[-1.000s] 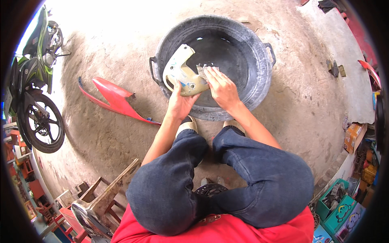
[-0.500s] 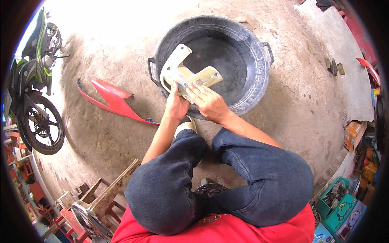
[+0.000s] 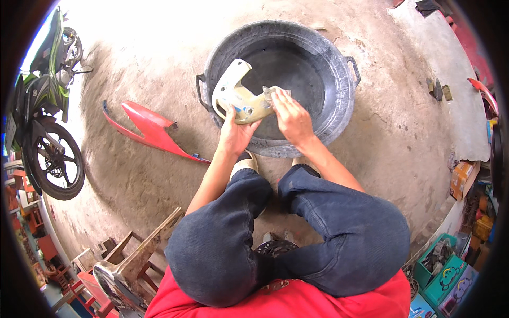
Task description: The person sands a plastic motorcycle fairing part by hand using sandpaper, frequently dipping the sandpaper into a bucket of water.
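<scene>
A cream-coloured motorcycle body panel (image 3: 229, 94), curved and two-armed with screw holes and blue and grey patches, is held tilted over the near left part of a black tub (image 3: 343, 114). My left hand (image 3: 235, 133) grips its lower edge, thumb on top and the other fingers partly hidden underneath. My right hand (image 3: 293, 117) lies over the end of the panel's right arm. Beneath its fingertips shows a small, thin greyish sheet that looks like sandpaper (image 3: 268, 91), pressed on the panel. Dark water seems to cover the tub's bottom.
A red body panel (image 3: 151, 127) lies on the concrete floor left of the tub. Farther left stands a black and green motorcycle (image 3: 47, 116). A worn wooden stool (image 3: 132, 257) is at lower left. Boxes of parts (image 3: 442, 265) and a carton (image 3: 463, 179) line the right side.
My right hand has slid right along the panel, from its middle to the end of the right arm, with its fingers now pointing more away from me. My left hand keeps its grip.
</scene>
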`<state>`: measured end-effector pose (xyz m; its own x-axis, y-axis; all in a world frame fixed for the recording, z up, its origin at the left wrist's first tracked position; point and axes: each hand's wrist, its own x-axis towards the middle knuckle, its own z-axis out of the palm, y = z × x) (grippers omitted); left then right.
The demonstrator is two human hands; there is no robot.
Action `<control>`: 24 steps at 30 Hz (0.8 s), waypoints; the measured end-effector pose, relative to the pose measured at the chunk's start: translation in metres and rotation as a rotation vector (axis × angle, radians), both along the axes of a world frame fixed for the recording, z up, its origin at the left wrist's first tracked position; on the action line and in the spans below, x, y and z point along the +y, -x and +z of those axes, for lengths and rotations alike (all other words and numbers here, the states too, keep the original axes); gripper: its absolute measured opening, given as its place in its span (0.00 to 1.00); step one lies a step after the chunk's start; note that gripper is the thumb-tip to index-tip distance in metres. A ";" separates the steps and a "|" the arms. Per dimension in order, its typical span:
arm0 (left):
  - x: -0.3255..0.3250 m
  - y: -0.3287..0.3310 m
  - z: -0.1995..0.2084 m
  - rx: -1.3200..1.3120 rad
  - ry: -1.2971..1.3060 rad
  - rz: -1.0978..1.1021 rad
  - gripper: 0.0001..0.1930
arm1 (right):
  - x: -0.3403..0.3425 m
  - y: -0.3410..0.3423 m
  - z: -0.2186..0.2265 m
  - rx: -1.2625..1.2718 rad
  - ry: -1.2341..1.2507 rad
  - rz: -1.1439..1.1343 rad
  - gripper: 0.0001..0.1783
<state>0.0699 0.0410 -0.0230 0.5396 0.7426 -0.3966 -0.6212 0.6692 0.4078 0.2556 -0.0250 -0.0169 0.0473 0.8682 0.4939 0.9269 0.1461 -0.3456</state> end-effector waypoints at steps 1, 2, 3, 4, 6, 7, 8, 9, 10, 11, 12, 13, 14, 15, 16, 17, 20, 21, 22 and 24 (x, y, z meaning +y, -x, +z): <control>0.002 0.004 -0.001 0.018 0.008 0.017 0.31 | -0.003 0.010 0.004 -0.063 0.004 0.067 0.23; 0.003 0.009 -0.004 0.037 0.016 0.037 0.31 | -0.006 0.023 0.007 -0.126 0.007 0.138 0.23; 0.005 0.016 -0.012 0.004 -0.024 0.028 0.31 | -0.010 0.037 0.009 -0.129 -0.019 0.233 0.23; 0.006 0.016 -0.011 0.006 -0.024 0.029 0.31 | -0.016 0.046 0.013 -0.114 -0.016 0.266 0.23; 0.004 0.014 -0.011 -0.037 0.023 0.031 0.31 | -0.011 0.027 0.013 -0.113 0.067 0.220 0.23; 0.001 0.005 -0.005 -0.036 0.012 0.045 0.31 | -0.009 0.012 0.007 -0.067 0.060 0.103 0.23; 0.000 0.002 -0.002 -0.041 0.011 0.045 0.31 | -0.005 0.002 0.003 -0.022 0.046 -0.007 0.23; 0.000 -0.001 0.001 -0.027 0.007 0.046 0.31 | -0.003 -0.001 -0.003 -0.007 0.048 -0.052 0.24; 0.000 0.000 0.001 -0.009 0.004 0.048 0.31 | -0.004 0.005 -0.002 -0.008 0.049 -0.052 0.24; 0.002 0.005 -0.004 -0.007 0.004 0.049 0.31 | -0.007 0.019 0.003 -0.065 0.041 0.054 0.24; 0.005 0.010 -0.009 -0.026 0.005 0.060 0.31 | -0.010 0.033 0.007 -0.122 0.031 0.160 0.24; 0.007 0.014 -0.013 -0.045 0.001 0.073 0.30 | -0.010 0.044 0.006 -0.150 -0.033 0.252 0.25; 0.009 0.016 -0.017 -0.042 -0.003 0.077 0.30 | -0.009 0.043 0.008 -0.147 -0.038 0.256 0.25; 0.010 0.019 -0.021 -0.032 0.024 0.072 0.30 | -0.008 0.037 0.011 -0.140 -0.005 0.237 0.25; 0.010 0.019 -0.025 -0.024 0.059 0.060 0.29 | -0.008 0.030 0.013 -0.134 0.037 0.212 0.25; 0.003 0.007 -0.007 -0.003 0.056 0.075 0.29 | -0.007 0.014 0.008 -0.100 0.052 0.105 0.25; 0.004 0.005 -0.006 0.021 0.049 0.056 0.30 | -0.002 0.010 0.002 -0.066 0.025 -0.066 0.25; 0.005 0.007 -0.011 0.021 0.050 0.053 0.30 | -0.007 0.018 0.002 -0.082 0.042 0.042 0.25; 0.008 0.011 -0.015 -0.014 0.035 0.079 0.30 | -0.011 0.033 0.009 -0.095 0.052 0.159 0.25; 0.013 0.019 -0.023 -0.046 0.013 0.111 0.31 | -0.009 0.041 0.010 -0.136 -0.055 0.277 0.24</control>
